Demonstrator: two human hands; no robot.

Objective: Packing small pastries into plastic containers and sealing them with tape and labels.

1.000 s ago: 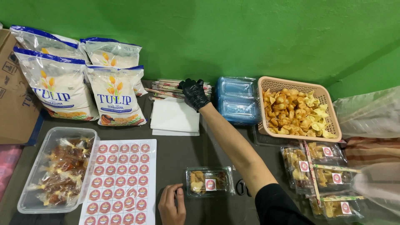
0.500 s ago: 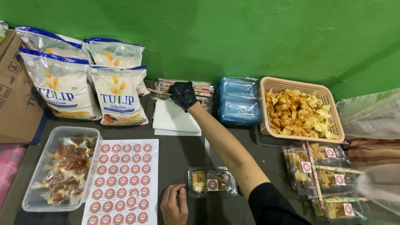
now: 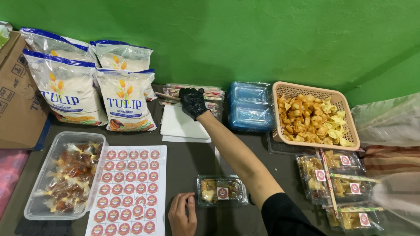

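A pack of wrapped chopsticks [image 3: 192,91] at the upper middle of the frame is grasped by the black-gloved right hand [image 3: 192,102], above a stack of white paper [image 3: 181,126]. The bare left hand [image 3: 183,214] is rested on the table at the bottom middle, released, just beside a clear lidded snack box [image 3: 221,190].

The gloved right hand [image 3: 192,102] covers part of the pile of wrapped chopsticks [image 3: 205,92] at the upper middle, so whether its fingers grip one cannot be told. The bare left hand [image 3: 182,214] is cut off at the wrist by the bottom edge, as is the sticker sheet [image 3: 129,188] beside it. At the left edge a cardboard box [image 3: 17,100] is only partly in frame, and at the right edge a clear plastic bag [image 3: 389,120] runs out of the picture, its contents unreadable.
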